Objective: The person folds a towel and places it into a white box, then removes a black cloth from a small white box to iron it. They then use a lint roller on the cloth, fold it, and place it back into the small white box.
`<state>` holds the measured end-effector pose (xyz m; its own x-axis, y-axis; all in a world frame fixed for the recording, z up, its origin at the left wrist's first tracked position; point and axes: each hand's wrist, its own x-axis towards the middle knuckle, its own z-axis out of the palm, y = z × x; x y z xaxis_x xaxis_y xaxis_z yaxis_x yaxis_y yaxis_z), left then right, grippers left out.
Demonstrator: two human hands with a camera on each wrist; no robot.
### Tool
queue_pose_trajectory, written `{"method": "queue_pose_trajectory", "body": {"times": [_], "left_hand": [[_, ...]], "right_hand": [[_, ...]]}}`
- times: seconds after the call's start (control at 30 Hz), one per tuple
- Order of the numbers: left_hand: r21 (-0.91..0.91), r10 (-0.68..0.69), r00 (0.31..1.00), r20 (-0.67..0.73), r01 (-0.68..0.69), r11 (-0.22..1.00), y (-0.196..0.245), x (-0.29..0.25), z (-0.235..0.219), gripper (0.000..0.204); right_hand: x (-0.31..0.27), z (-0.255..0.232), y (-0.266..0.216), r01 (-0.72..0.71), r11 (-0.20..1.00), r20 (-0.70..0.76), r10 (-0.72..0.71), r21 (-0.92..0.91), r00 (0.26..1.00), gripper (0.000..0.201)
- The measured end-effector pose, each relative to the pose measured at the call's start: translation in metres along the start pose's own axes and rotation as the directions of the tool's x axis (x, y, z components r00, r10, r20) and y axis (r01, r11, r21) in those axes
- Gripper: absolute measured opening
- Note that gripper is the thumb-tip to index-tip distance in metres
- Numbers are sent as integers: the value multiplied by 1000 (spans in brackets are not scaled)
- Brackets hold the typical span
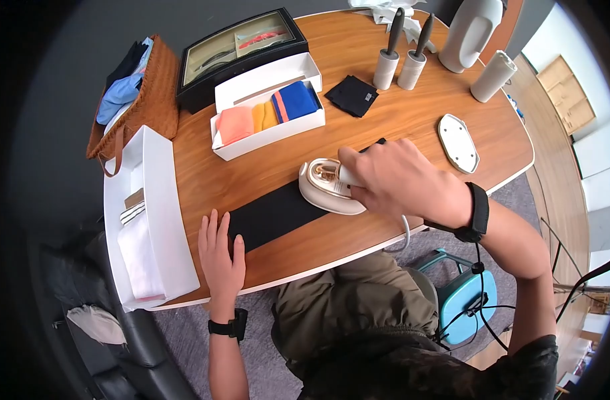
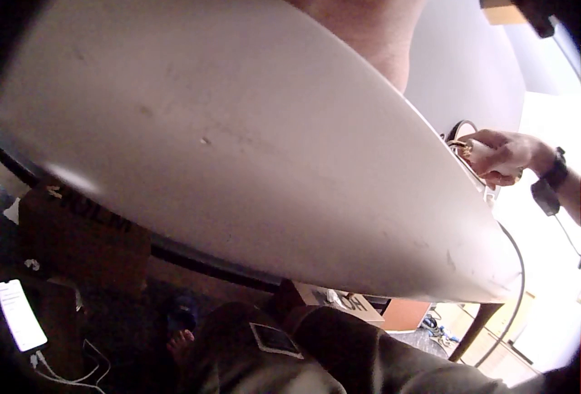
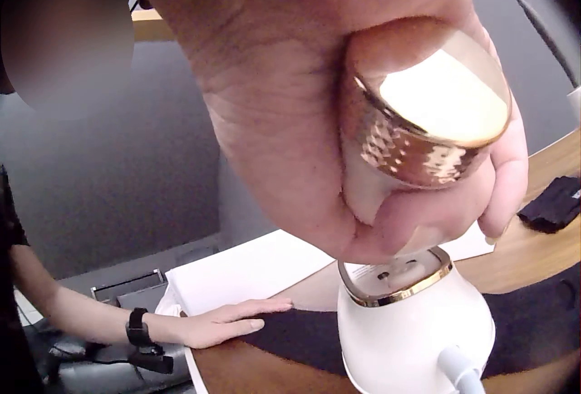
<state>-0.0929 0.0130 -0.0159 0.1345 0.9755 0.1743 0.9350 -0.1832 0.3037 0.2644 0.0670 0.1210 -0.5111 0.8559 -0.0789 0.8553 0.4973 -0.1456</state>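
Observation:
A long black strip of cloth (image 1: 278, 212) lies flat on the wooden table. My left hand (image 1: 222, 257) rests at its left end, fingers straight, fingertips beside and over the cloth's edge. On the cloth's middle part sits a small white handheld iron (image 1: 331, 190) with gold trim. My right hand (image 1: 401, 175) grips its handle from above. In the right wrist view the fingers wrap the handle below its shiny gold end cap (image 3: 445, 94), and the iron's white body (image 3: 413, 339) is down at the cloth. The left wrist view shows mostly the pale table edge (image 2: 254, 158).
A white box of folded colourful clothes (image 1: 271, 133) stands behind the cloth, near a folded black cloth (image 1: 352, 96). Two lint rollers (image 1: 386, 70) stand farther back. An oval white plate (image 1: 459, 143) lies right. A long white box (image 1: 175, 227) sits left. The iron's cord (image 1: 407, 233) hangs over the front edge.

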Motion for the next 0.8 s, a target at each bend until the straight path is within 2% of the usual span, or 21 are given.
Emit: {"method": "queue_pose_trajectory", "body": {"times": [0.1,0.2,0.3,0.43,0.5,0.57,0.63,0.73,0.8], "left_hand": [[0,1,1000,-4,-1,1000,1,0,0,49],[7,43,999,-27,-43,999,-3,1,2,49],[2,40,999,-36,-40,999,-4,0,3,48],[20,27,999,-25,-26,999,-5,0,4,49],[10,19,999,-26,-18,1000,-6,0,5,49],[0,14,1000,-26,-14,1000,-6,0,6,49],[40,16,1000,-25,-15,999,-6,-1,6,49],[12,24,999,-31,-24,1000,-7,-2,5,49],[11,35,999,-37,-34,999,-6,-2,5,49]], "right_hand": [[2,4,3,-11,1000,-59,13,23,998,32],[-5,3,-1,24,1000,-44,-23,19,999,31],[-7,-1,2,-5,1000,-6,5,11,1000,31],[-7,2,11,2,999,-38,0,45,999,32],[-9,0,6,-33,999,-7,33,-15,999,33],[-14,-4,7,11,1000,18,-11,13,1000,34],[-15,-5,11,-11,1000,26,11,11,1000,33],[-12,3,19,-47,999,-52,47,-8,998,31],[-18,-1,16,-48,999,-26,47,-15,999,31]]}}
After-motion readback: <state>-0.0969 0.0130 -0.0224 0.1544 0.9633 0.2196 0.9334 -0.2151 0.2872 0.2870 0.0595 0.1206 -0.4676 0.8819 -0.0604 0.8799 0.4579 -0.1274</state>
